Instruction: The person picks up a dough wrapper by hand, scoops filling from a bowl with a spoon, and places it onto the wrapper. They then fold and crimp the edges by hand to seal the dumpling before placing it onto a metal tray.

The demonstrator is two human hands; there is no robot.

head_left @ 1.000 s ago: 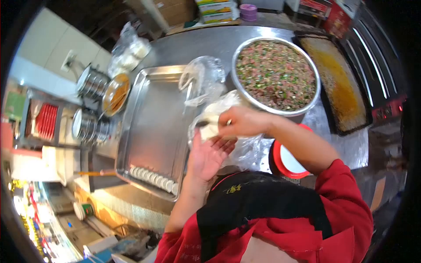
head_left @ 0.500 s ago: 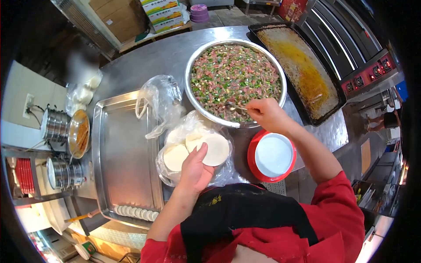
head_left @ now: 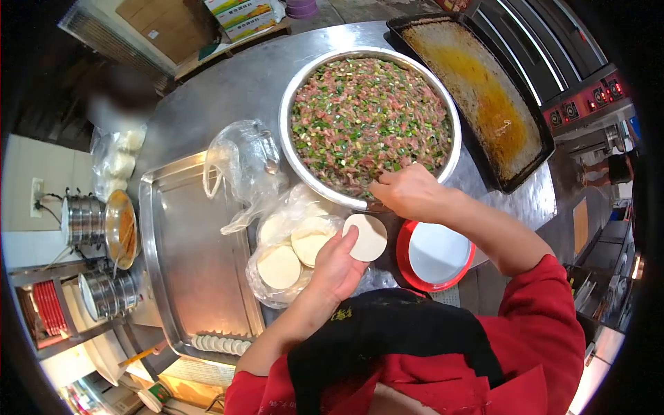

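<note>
My left hand [head_left: 336, 266] holds one round white dough wrapper [head_left: 366, 238] by its edge, thumb on top, just below the big metal bowl. My right hand [head_left: 408, 191] is closed at the near rim of that bowl [head_left: 285, 131], which is full of pink minced filling with chopped greens [head_left: 366, 117]. What its fingers grip is mostly hidden; only a dark bit shows beneath them. More wrappers [head_left: 279, 267] lie in an open plastic bag [head_left: 266, 296] left of my left hand. A row of filled white pieces [head_left: 220, 344] sits at the near end of the metal tray [head_left: 200, 259].
A red basin with a white bowl [head_left: 437, 253] stands right of my left hand. Beyond it is a black-rimmed, oil-stained baking tray [head_left: 477, 90]. A clear plastic bag [head_left: 243, 162] lies over the metal tray's corner. Steel pots [head_left: 109, 293] stand at the left.
My left hand has moved right with the wrapper, nearer the bowl's near rim. My right hand has shifted slightly down, and the spoon seen earlier no longer shows clearly. The view has shifted a little.
</note>
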